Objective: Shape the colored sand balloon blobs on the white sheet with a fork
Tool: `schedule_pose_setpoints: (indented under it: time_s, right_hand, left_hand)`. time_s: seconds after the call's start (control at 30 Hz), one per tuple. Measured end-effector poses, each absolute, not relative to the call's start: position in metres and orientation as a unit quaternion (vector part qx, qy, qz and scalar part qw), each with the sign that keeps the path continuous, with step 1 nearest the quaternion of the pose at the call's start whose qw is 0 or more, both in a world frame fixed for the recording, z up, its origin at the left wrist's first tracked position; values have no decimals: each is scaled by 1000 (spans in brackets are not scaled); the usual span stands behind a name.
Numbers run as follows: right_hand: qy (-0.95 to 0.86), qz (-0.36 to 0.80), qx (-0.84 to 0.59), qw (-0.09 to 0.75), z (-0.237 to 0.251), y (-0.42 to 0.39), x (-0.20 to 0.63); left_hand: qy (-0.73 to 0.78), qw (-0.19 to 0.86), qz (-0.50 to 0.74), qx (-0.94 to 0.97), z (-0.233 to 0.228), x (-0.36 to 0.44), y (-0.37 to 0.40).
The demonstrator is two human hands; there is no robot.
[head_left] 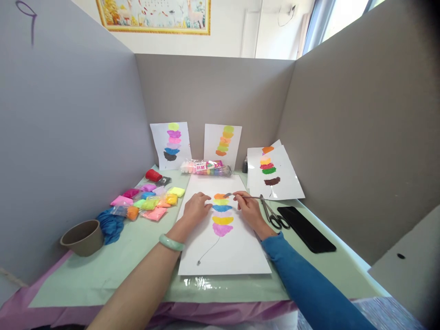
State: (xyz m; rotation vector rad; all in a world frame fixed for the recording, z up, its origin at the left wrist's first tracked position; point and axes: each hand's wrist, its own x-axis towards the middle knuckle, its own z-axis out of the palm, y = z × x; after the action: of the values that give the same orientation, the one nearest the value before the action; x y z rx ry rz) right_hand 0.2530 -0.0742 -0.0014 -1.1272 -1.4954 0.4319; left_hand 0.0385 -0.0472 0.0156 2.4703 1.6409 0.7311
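Grey partitions wall our desk (103, 275), where our left hand (196, 207) lies spread on the white sheet (233, 252) while our right hand (248, 208) pinches a thin tool (245, 197) at the topmost clay blob (220, 196), still being smoothed, so we judge gentle strokes come next.

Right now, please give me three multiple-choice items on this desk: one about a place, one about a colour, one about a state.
1. Where do the scissors lie?
A. in the bowl
B. right of the white sheet, beside the black phone
C. on the clay bags

2. What colour is the lowest blob on the white sheet?
A. pink
B. black
C. green

3. What does the right hand do?
A. rests flat and empty
B. pinches a thin tool
C. grips the scissors

Answers: 1 B, the scissors sit between sheet and black phone. 2 A, the pink blob ends the column. 3 B, the thin tool reaches the top blob.
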Motion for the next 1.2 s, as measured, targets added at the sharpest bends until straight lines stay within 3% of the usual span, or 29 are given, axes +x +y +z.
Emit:
schedule_pose_setpoints:
  time_s: [0.3,0.5,0.7,0.93,1.2]
  right_hand:
    - [-758,188,-334,528,-2,-85,238]
    - [-767,199,-331,512,0,-88,233]
    - [-732,191,-377,534,2,-85,234]
    - [-563,202,-550,583,-1,-73,253]
    - [-558,191,-639,494,-15,-60,262]
  left_hand:
    - [368,7,306,878,18,50,-60]
    - [366,4,276,888,21,53,-65]
    - [352,36,330,875,17,52,-56]
    - [510,194,419,726,18,37,-36]
    - [533,350,368,676,8,37,-25]
